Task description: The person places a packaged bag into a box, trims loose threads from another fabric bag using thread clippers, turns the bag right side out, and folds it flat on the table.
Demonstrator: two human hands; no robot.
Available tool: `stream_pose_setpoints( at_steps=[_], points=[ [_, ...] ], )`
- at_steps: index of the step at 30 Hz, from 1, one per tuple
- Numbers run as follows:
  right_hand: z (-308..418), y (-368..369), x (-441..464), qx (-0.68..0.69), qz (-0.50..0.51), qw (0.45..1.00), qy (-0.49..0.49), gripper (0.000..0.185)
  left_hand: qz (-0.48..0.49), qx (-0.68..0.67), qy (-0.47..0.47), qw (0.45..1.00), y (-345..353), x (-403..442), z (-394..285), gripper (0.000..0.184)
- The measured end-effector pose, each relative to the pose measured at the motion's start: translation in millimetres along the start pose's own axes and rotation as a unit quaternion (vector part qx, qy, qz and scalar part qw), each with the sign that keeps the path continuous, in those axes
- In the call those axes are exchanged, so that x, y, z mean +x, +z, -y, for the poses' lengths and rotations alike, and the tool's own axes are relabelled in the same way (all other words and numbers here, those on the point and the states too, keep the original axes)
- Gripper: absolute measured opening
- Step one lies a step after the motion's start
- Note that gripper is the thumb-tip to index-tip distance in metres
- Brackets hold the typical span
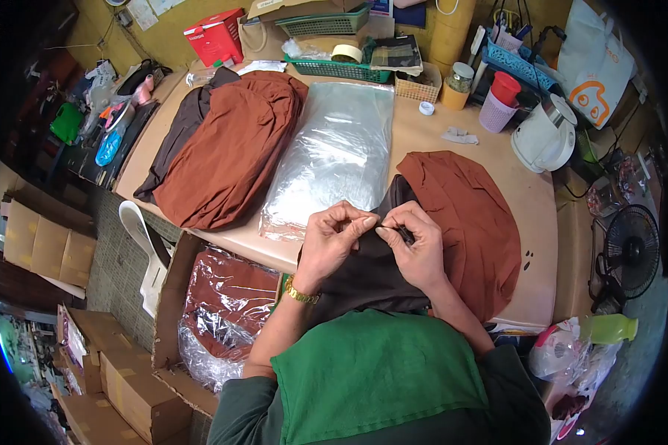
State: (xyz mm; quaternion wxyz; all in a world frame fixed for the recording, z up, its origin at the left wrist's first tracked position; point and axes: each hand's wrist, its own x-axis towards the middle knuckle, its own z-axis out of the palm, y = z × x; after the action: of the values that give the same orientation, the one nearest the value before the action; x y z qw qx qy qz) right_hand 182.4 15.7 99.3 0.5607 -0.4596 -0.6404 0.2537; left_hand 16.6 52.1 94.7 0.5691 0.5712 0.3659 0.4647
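Note:
Both hands meet over a dark brown cloth (367, 271) at the table's front edge. My left hand (335, 236), with a gold watch at the wrist, is closed in a pinch, its fingertips close to the other hand's. My right hand (414, 243) also pinches, thumb against fingers. What lies between the fingertips is too small to make out. A reddish-brown cloth (467, 222) is spread to the right of the dark one. A stack of clear plastic sheets (334, 148) lies behind my hands, and more reddish-brown and dark cloth (226, 148) is heaped at its left.
A carton (165, 326) with plastic-wrapped brown cloth stands below the table at left, beside a white chair (150, 267). Baskets (341, 70), a jar (459, 85) and a kettle (545, 137) line the back and right. A fan (631, 248) is far right.

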Motion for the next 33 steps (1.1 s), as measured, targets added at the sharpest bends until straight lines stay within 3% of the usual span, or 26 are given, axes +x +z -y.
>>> stream_pose_setpoints(
  at_steps=[4, 6, 9, 10, 12, 13, 16, 19, 21, 26, 29, 31, 33],
  points=[
    [-2, 2, 0, 0.038, 0.0, 0.999, 0.006, 0.011, -0.029, -0.153, -0.077, 0.985, 2, -3, 10, 0.016],
    [-5, 4, -1, 0.079, -0.01, 0.997, 0.023, 0.012, 0.028, -0.41, -0.104, 0.906, -16, -1, 14, 0.02],
    [-8, 3, -3, 0.146, -0.026, 0.987, 0.069, 0.012, -0.098, -0.229, -0.048, 0.967, -18, 4, -10, 0.025],
    [-9, 4, -3, 0.146, -0.026, 0.987, 0.069, 0.012, -0.097, -0.228, -0.048, 0.968, -13, 1, -20, 0.025],
    [-11, 6, -4, 0.115, -0.023, 0.992, 0.043, 0.013, -0.013, -0.036, -0.072, 0.997, -5, -10, -29, 0.026],
    [-10, 7, -4, 0.116, -0.022, 0.992, 0.043, 0.013, 0.055, -0.038, -0.122, 0.99, -9, -10, -23, 0.026],
    [-6, 5, -5, 0.106, -0.005, 0.993, 0.057, 0.01, -0.006, -0.077, -0.127, 0.989, -5, -10, 3, 0.024],
    [3, 1, -2, 0.127, 0.007, 0.987, 0.095, 0.007, -0.034, -0.047, -0.088, 0.994, -3, -11, 2, 0.019],
    [6, -2, 4, 0.065, -0.011, 0.997, 0.042, 0.013, -0.031, 0.036, -0.01, 0.999, 0, -13, -2, 0.014],
    [-3, -7, 8, 0.023, 0.031, 0.999, 0.014, 0.01, -0.019, 0.063, 0.017, 0.998, 6, -15, 1, 0.011],
    [-9, -2, 5, 0.107, 0.02, 0.994, 0.012, 0.008, -0.011, 0.008, 0.009, 1.0, 7, -15, 6, 0.011],
    [-9, -2, 2, 0.358, 0.039, 0.904, 0.229, 0.011, -0.001, -0.03, 0.007, 1.0, 8, -15, 7, 0.011],
    [-12, 2, -1, 0.413, 0.036, 0.874, 0.255, 0.012, 0.009, -0.106, -0.074, 0.992, 9, -16, 4, 0.011]
  ],
)
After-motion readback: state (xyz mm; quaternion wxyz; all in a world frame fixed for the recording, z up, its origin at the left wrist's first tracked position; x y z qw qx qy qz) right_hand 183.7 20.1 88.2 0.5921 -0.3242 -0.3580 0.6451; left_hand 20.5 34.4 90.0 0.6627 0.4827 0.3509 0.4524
